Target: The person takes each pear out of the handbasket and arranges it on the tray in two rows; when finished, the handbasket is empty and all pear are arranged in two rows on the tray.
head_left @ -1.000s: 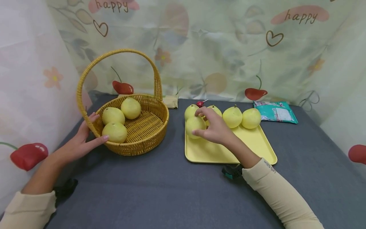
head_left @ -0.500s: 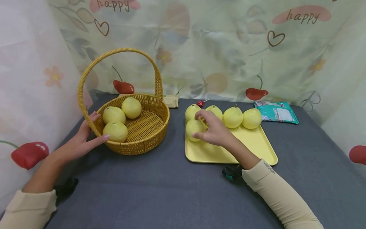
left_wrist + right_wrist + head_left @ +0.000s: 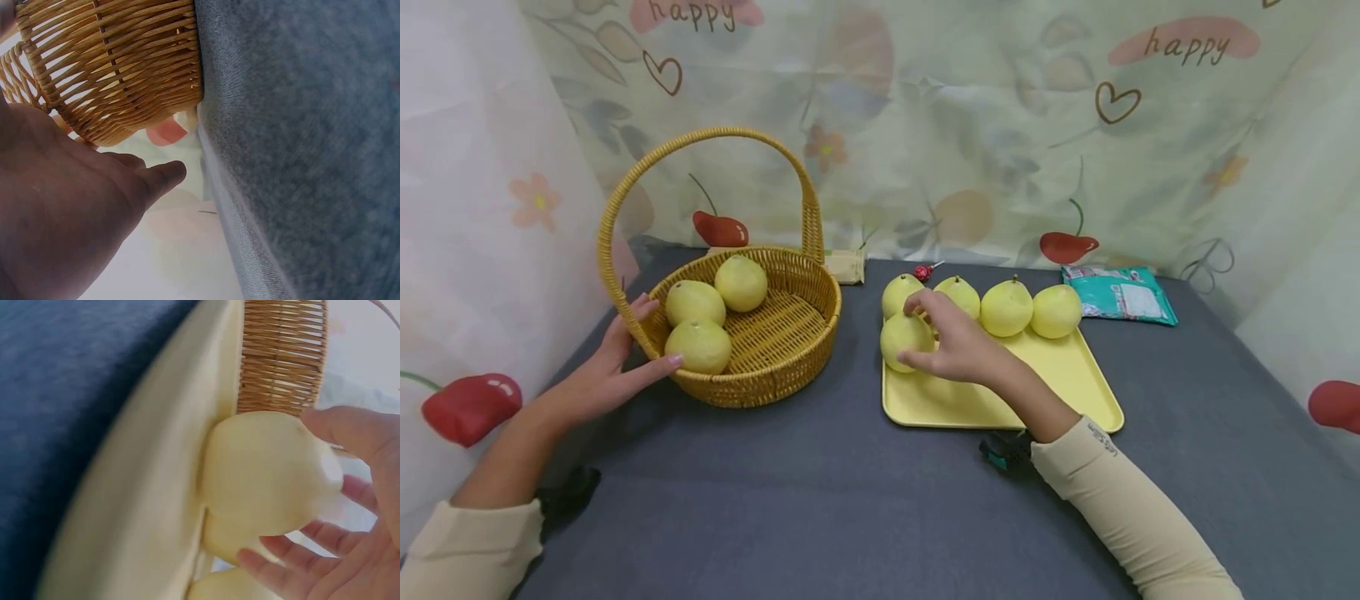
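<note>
In the head view, my right hand [image 3: 958, 342] has its thumb and fingers curved round a pale yellow pear [image 3: 901, 343] at the left side of a yellow tray [image 3: 1000, 400]. The right wrist view shows the thumb at one end of this pear [image 3: 265, 472] and the fingers spread along its far side. My left hand [image 3: 617, 367] rests against the left rim of a wicker basket [image 3: 782, 379], thumb at the front rim and fingers by the handle's foot. Inside the basket lie three pears [image 3: 698, 346]. In the left wrist view, a straight finger extends past the basket's woven wall [image 3: 125, 69].
Several more pears [image 3: 1006, 308] stand in a row along the tray's back edge. Behind them lie a red lollipop [image 3: 922, 272] and a teal packet [image 3: 1123, 296]. A beige packet [image 3: 846, 267] sits behind the basket. Printed cloth [image 3: 925, 125] hangs round the dark table [image 3: 820, 500].
The pear under my right hand has shifted slightly toward the tray's front left, the hand moving with it. My left hand and the basket stay in place.
</note>
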`<state>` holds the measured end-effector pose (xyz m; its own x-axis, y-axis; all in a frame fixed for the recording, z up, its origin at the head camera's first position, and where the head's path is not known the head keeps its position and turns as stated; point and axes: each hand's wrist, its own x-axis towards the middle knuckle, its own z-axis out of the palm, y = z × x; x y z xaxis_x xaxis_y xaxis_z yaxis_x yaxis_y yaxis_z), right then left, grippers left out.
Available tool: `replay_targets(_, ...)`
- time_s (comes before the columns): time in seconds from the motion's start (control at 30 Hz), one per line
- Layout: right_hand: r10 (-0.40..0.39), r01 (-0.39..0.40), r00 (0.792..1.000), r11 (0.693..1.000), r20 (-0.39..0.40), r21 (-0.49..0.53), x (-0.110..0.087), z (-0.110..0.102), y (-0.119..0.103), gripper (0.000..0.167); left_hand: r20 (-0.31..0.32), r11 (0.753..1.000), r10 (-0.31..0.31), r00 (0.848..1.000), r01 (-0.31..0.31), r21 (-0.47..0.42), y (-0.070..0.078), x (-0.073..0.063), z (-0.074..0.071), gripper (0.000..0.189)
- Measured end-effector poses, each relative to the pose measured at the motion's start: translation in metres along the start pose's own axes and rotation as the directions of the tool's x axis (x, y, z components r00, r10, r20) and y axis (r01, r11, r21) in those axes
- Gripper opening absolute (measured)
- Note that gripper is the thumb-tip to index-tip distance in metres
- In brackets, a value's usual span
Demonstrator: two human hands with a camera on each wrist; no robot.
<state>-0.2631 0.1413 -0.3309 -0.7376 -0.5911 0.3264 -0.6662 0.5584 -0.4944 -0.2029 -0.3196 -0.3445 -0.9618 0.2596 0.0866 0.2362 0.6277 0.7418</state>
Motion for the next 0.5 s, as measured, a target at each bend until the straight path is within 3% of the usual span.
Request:
replay_targets(0.23, -0.054, 0.054, 0.998, 0.998, -0.018, -0.022, 0.016, -0.008, -0.015, 0.046, -0.001, 1.000, 0.015, 1.000, -0.015, -0.012, -0.001, 0.001, -0.001, 0.091)
replay_targets(0.37, -0.090, 0.090, 0.994, 0.996, -0.054, -0.010, 0.035, -0.007, -0.037, 0.038, -0.002, 0.999, 0.029, 1.000, -0.029, -0.022, -0.002, 0.000, -0.001, 0.090)
replay_targets(0.5, -0.122, 0.122, 0.992, 0.992, -0.041, 0.003, 0.061, 0.006, -0.060, 0.030, -0.003, 0.999, 0.032, 0.999, -0.032, -0.023, -0.004, 0.000, -0.001, 0.091)
